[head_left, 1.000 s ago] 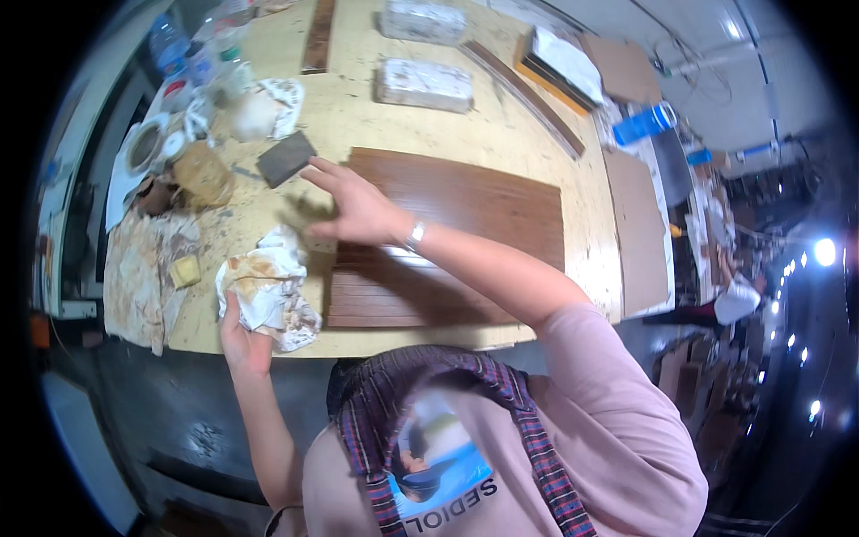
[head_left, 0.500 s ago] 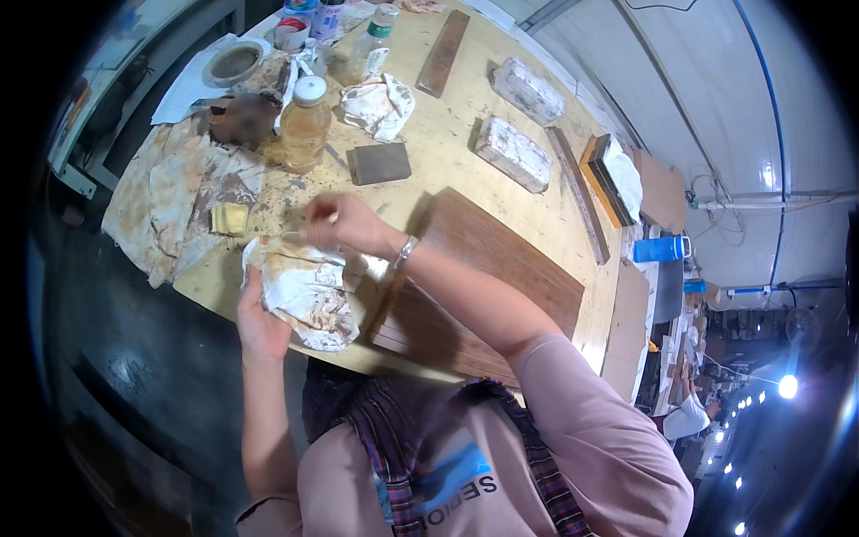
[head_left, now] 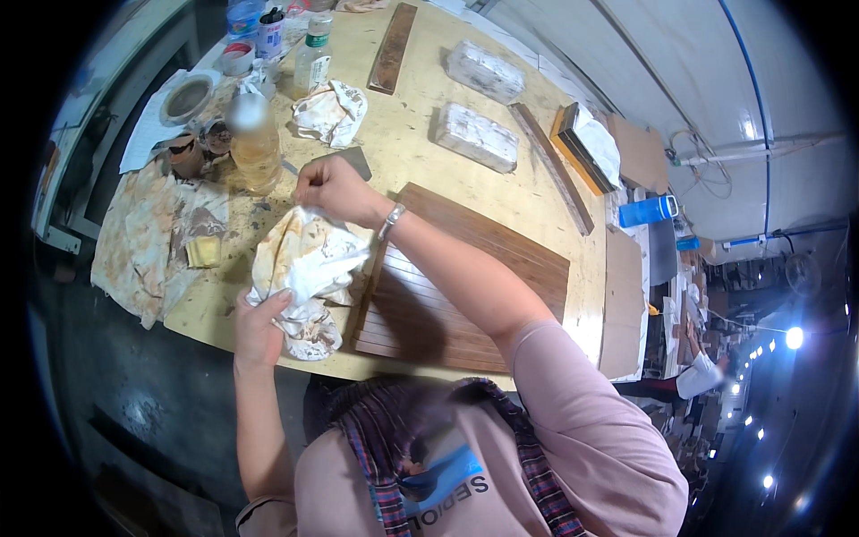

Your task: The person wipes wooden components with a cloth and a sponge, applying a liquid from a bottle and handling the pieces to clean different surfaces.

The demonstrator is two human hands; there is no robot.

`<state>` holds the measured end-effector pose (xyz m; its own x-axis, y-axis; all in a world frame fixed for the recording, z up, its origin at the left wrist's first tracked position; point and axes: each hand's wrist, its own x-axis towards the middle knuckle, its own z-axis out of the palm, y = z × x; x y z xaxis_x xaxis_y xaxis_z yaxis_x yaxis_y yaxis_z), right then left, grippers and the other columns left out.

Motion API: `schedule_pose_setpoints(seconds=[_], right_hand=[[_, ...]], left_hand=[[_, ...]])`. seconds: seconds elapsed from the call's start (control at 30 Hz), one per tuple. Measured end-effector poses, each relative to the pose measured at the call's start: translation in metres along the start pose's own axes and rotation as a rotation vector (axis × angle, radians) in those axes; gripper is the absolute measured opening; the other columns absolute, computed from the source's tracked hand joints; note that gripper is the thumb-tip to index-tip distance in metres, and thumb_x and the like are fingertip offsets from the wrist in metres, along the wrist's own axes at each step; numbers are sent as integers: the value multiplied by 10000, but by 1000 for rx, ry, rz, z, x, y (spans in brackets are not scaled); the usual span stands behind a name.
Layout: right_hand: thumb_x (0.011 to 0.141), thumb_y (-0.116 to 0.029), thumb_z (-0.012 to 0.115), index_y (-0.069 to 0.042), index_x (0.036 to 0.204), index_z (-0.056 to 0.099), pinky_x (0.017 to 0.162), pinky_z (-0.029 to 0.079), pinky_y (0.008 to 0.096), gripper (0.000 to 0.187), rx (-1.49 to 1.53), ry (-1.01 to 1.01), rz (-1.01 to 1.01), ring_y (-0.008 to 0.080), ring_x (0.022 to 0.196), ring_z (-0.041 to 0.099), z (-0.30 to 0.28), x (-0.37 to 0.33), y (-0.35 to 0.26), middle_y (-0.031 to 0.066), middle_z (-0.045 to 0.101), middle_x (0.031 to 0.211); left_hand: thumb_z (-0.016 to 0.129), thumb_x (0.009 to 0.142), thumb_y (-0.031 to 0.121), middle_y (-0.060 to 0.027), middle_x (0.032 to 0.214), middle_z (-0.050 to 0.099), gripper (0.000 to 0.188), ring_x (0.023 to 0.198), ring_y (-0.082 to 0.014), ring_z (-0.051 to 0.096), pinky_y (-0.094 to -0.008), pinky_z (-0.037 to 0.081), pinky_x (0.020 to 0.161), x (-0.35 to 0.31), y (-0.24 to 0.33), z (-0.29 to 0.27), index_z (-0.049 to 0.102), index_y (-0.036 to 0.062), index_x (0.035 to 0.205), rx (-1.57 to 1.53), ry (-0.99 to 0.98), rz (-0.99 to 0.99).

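Note:
A stained white rag [head_left: 304, 259] hangs between my two hands above the table's near left edge. My left hand [head_left: 259, 327] grips its lower side, the thumb lying over the cloth. With pinched fingers, my right hand [head_left: 335, 190] holds the rag's upper edge. Just right of the cloth lies a brown slatted wooden panel [head_left: 474, 277], partly under my right forearm. Behind my right hand a dark grey block [head_left: 355, 161] is partly hidden. A bottle of amber liquid [head_left: 257, 157] stands beyond the rag, and a small yellow pad [head_left: 204, 251] lies to its left.
Another crumpled rag [head_left: 331, 114] lies by a green-labelled bottle [head_left: 312, 63]. Two whitish wrapped blocks [head_left: 476, 137] and wooden strips [head_left: 392, 49] lie farther back. A stained cloth [head_left: 134, 237] drapes over the left edge. A blue bottle [head_left: 648, 211] is at the right.
My right hand has closed on the rag's upper edge and lifted it, stretching the cloth upward. The view has shifted slightly, and my left hand still grips the lower part.

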<state>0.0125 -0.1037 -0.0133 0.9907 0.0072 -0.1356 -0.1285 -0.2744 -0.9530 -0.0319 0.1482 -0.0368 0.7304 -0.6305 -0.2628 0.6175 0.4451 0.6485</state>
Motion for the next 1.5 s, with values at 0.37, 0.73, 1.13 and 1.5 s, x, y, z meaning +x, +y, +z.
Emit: schedule_pose_setpoints(seconds=[0.37,0.73,1.13,1.5], right_hand=[[558,-1,888,-56,1376,377,1078,391,340,966,197,85,-187,224,1219,512,35,103,6,96,546,1288],[548,-199,801,-74,1123,582,802,502,406,628,-756,24,-186,336,988,579,-3,-7,-56,134,547,1027],[644,-100,636,-85,923,609,741,491,399,281,-1223,61,-334,295,903,575,-10,-50,-56,105,523,938],[661,-94,620,-68,937,616,783,489,407,277,-1224,53,-330,300,941,584,-10,-40,-55,98,557,967]], left_hand=[[489,858,-62,-203,1313,538,509,1217,-315,540,-440,443,1037,17,-8,-9,421,-58,1362,-304,227,109],[491,893,-28,-190,1307,546,455,1192,-310,555,-451,446,1028,19,-2,-23,444,-54,1345,-257,359,151],[491,908,-24,-166,1365,514,489,1243,-304,519,-451,407,1066,19,-9,-8,409,-34,1390,-190,259,144],[503,892,-33,-186,1339,527,493,1224,-310,533,-456,418,1058,9,-5,-6,415,-48,1377,-265,259,161]])
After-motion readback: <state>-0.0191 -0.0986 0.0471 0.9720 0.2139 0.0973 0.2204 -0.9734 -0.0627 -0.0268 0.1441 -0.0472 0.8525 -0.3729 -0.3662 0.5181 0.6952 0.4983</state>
